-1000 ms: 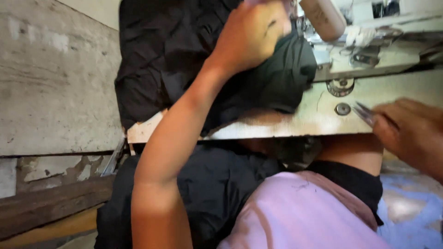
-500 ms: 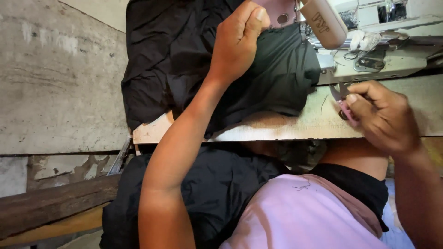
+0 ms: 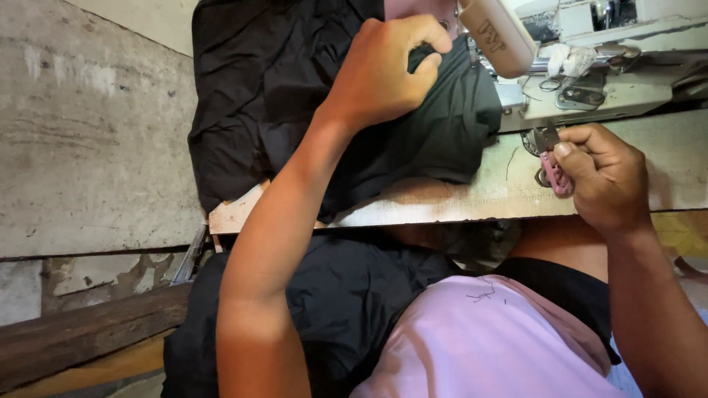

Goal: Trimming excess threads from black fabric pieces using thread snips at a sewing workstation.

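Two hands are in view, both the person's own. The left hand is clenched into a fist around a bunch of the crumpled black woven fabric, which lies heaped on the worn, pale wooden sewing table and spills over its near edge into the person's lap. A second mass of black cloth sits below the table edge; whether it is one piece with the heap above cannot be told. The right hand is closed on one small pair of pink-handled thread snips, its metal tips pointing away from the person, just above the table to the right of the fabric. At the table's far side stands one cream-coloured sewing machine; a small dark mark shows on its rounded beige end. A pale pink shirt covers the person's torso below the table.
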